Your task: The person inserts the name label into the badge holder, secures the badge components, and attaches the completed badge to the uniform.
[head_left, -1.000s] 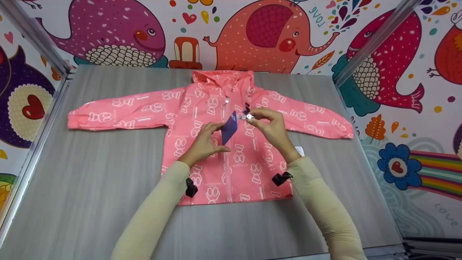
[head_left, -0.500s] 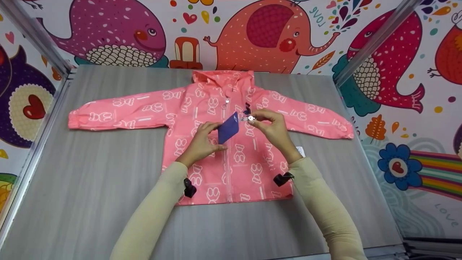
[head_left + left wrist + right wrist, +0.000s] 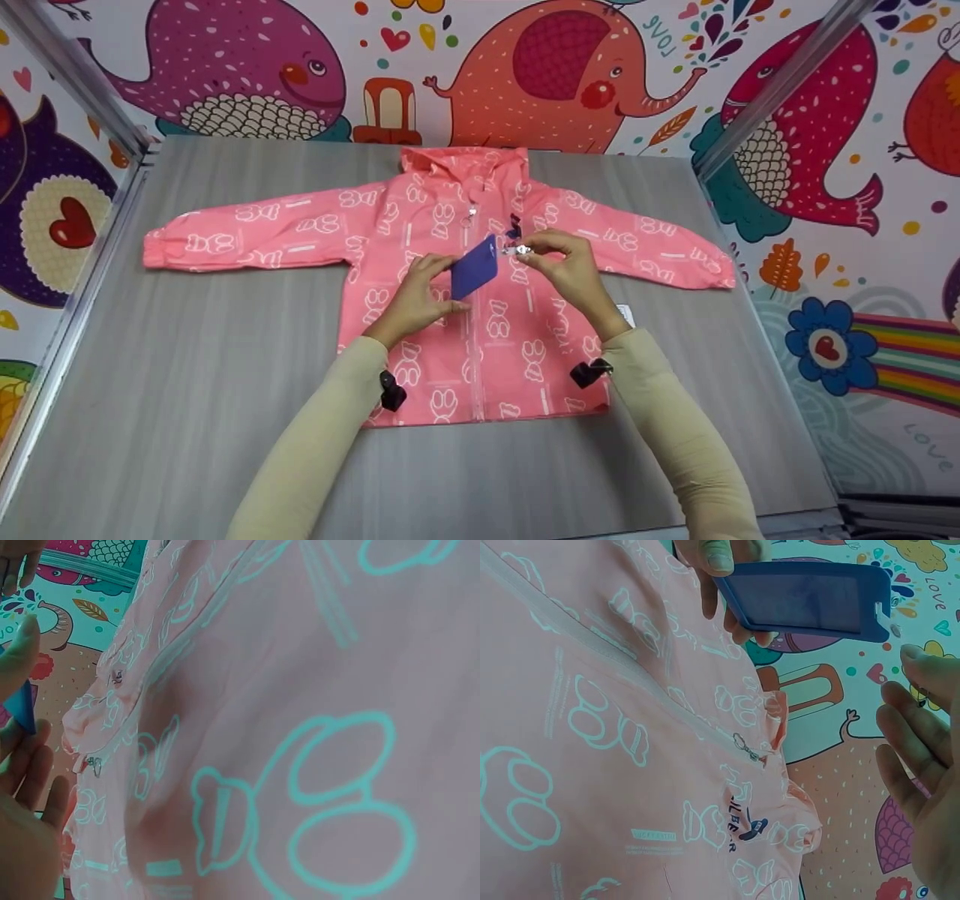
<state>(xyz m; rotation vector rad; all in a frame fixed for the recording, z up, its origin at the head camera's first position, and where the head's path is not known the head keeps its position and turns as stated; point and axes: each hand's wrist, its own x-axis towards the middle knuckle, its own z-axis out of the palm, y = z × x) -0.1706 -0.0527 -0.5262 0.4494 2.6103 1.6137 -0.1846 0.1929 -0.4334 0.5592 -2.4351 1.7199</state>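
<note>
My left hand (image 3: 411, 301) grips a blue badge holder (image 3: 474, 268) by its left edge, thumb below and fingers above. In the right wrist view the holder (image 3: 802, 601) shows a framed window and a small slot at its far end. Between thumb and forefinger, my right hand (image 3: 568, 264) pinches a small badge clip (image 3: 516, 250), silvery with a clear strap. The clip's strap points at the slotted end of the holder, a small gap between them. Both hands are over a pink hooded jacket (image 3: 530, 390) with white bear prints, spread flat with its sleeves out.
The jacket lies on a grey wood-grain table (image 3: 225, 360). Its zipper pull (image 3: 470, 214) hangs near the collar. A white tag (image 3: 625, 315) sticks out at the jacket's right side. Printed cartoon walls (image 3: 405, 45) and metal posts (image 3: 787, 82) border the table.
The badge holder has turned in my left hand, so more of its face shows to the head view. My right hand has shifted slightly down and right with the clip.
</note>
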